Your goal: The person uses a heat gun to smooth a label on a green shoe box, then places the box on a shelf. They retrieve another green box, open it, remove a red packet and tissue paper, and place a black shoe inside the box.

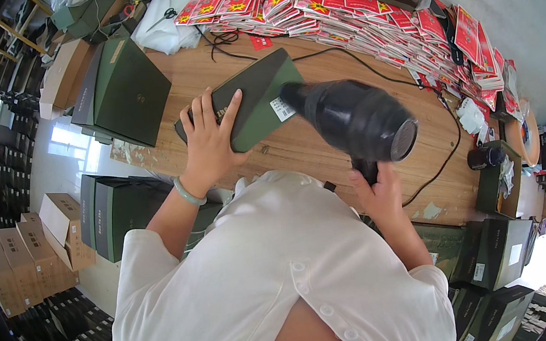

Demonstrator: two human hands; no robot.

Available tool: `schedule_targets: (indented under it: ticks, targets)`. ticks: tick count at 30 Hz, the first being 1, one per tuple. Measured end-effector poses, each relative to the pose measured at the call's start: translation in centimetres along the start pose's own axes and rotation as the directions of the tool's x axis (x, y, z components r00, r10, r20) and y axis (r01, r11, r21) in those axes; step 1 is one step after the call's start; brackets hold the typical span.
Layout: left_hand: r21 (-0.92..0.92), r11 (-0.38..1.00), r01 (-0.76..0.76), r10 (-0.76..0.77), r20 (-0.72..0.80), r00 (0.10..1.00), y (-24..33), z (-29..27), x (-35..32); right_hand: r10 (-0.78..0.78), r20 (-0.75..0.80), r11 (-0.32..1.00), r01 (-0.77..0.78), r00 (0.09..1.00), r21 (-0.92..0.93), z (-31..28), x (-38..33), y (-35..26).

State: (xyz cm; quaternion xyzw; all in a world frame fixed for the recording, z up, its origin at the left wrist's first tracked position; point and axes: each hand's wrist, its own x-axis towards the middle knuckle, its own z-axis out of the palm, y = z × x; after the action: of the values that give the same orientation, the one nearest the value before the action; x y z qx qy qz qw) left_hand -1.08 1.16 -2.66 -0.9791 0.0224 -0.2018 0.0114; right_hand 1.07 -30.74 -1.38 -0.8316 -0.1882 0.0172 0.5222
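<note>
A black hair dryer hangs over the wooden table, its handle wrapped by my right hand. The nozzle sits close over a white label on a green box; whether they touch I cannot tell. My left hand grips the left part of this box, fingers spread across its dark side and thumb at the near edge. The box lies at the middle of the table, turned at a slant. A slight blur runs over the dryer.
Red printed packets lie heaped along the table's back edge. A black cord curves across the right side. Another green box stands at left, scissors lie on white wrapping behind it, and a dark jar is at right.
</note>
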Motion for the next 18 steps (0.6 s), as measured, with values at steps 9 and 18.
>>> schedule_targets:
  ticks: [9, 18]
  targets:
    - [-0.045, 0.999, 0.016, -0.015, 0.031, 0.999, -0.2, 0.0, -0.2, -0.046, -0.024, 0.996, 0.044, 0.999, -0.076, 0.6, -0.3, 0.8]
    - [-0.039, 0.999, 0.017, -0.016, 0.033, 0.999, -0.2, 0.0, 0.0, 0.030, -0.003, 1.000, -0.030, 1.000, 0.004, 0.6, -0.5, 0.5]
